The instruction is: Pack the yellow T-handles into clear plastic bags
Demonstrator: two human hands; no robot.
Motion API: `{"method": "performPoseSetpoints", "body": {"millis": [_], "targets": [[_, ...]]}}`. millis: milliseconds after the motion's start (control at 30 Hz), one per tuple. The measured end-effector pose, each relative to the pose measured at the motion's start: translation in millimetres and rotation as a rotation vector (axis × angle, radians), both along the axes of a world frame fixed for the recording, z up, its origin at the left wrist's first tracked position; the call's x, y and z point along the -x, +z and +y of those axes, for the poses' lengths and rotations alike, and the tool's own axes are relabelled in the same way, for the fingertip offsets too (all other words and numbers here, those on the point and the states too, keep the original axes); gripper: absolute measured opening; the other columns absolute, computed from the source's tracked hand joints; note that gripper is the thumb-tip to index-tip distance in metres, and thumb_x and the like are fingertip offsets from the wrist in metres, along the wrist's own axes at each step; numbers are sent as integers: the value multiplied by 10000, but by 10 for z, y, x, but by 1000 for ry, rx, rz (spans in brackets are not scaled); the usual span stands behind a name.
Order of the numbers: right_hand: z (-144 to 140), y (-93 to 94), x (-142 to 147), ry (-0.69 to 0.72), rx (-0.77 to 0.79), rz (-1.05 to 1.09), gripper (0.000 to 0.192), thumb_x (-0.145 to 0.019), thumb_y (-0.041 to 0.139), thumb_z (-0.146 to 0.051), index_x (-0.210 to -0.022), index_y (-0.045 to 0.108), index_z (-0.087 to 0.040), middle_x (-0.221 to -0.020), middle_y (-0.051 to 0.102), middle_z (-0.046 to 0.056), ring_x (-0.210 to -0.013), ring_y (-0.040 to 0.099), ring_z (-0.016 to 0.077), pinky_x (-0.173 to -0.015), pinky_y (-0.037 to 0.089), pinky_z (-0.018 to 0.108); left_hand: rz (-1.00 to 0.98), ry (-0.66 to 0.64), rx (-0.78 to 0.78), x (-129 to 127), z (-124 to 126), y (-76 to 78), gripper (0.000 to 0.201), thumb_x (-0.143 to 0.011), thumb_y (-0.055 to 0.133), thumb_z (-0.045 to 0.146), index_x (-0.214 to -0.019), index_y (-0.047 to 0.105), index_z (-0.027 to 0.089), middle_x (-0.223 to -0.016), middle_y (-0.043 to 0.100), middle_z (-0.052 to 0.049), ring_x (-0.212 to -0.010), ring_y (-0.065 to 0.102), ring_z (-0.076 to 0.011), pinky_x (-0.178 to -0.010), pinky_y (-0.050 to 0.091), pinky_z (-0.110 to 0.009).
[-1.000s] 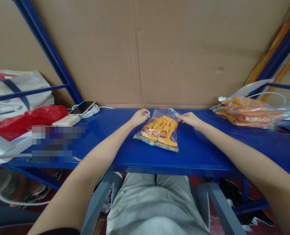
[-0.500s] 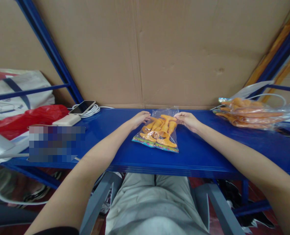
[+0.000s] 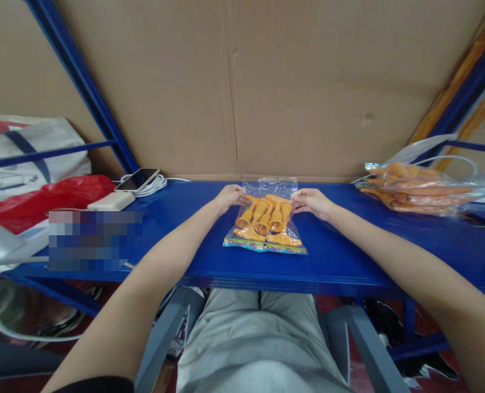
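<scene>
At the bottom of the frame the person's legs sit under the blue surface (image 3: 349,262). At frame centre a clear plastic bag (image 3: 265,221) of orange pieces lies flat, its printed strip toward the near edge and its open end toward the cardboard backing (image 3: 242,82).

The left hand (image 3: 228,195) pinches the bag's far left corner; the right hand (image 3: 310,200) pinches the far right corner. Each grip is closed on film only.

Hazards:
- Thin film may slip from either pinch, since little material is held.
- Uneven pull may skew the bag and shift the pieces toward the opening.

A second filled bag (image 3: 423,188) lies at the right of the frame, and a phone (image 3: 138,179) on a white cable at the upper left, both well apart.
</scene>
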State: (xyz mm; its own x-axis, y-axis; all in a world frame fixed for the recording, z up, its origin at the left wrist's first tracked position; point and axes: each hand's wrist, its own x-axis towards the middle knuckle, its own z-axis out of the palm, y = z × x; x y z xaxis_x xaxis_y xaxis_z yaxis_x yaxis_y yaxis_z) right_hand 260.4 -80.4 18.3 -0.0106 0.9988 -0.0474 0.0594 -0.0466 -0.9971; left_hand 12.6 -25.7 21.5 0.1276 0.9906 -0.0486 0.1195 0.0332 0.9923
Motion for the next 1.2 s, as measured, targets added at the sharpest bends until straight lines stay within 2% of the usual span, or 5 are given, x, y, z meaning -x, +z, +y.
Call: {"method": "performPoseSetpoints", "body": {"millis": [167,433,600,800,1200], "targets": [[12,5,-37,19,-12,48,191,-834,607,-23,-691,586,-148,-631,657,23,-591,626,97,-696,557,257,-30,-23,-2,10,-19,-8,178,-905,561,93,-735,537,140,-550,622,-7,-532,653,-124,-634,519,-250],[30,-34,-7,51,-33,31,151,-763,685,-27,-670,652,-141,-610,624,-2,-562,555,74,-610,495,208,-22,-252,6,63,20,-31,168,-697,789,64,-674,626,100,-681,693,-47,-600,663,-123,-732,559,-300],[87,-42,-49,36,-44,-4,122,-732,717,-35,-670,680,-134,-546,588,-9,-504,525,73,-541,471,211,19,-178,-25,23,23,-32,234,-693,777,55,-602,571,115,-628,687,-31,-561,658,-115,-645,567,-268],[134,-61,-134,49,-116,-5,129,-708,690,-28,-734,731,-148,-564,632,-1,-525,558,80,-563,480,217,-2,-120,-83,11,23,-30,138,-664,762,29,-721,670,114,-656,711,-33,-542,661,-115,-576,567,-236],[223,-125,-141,-3,-254,-163,137,-583,642,-54,-513,600,-163,-513,581,-25,-483,504,63,-549,452,211,276,-28,-337,-46,114,-107,208,-612,531,-22,-533,635,140,-651,704,-20,-693,676,-146,-700,569,-280]]}}
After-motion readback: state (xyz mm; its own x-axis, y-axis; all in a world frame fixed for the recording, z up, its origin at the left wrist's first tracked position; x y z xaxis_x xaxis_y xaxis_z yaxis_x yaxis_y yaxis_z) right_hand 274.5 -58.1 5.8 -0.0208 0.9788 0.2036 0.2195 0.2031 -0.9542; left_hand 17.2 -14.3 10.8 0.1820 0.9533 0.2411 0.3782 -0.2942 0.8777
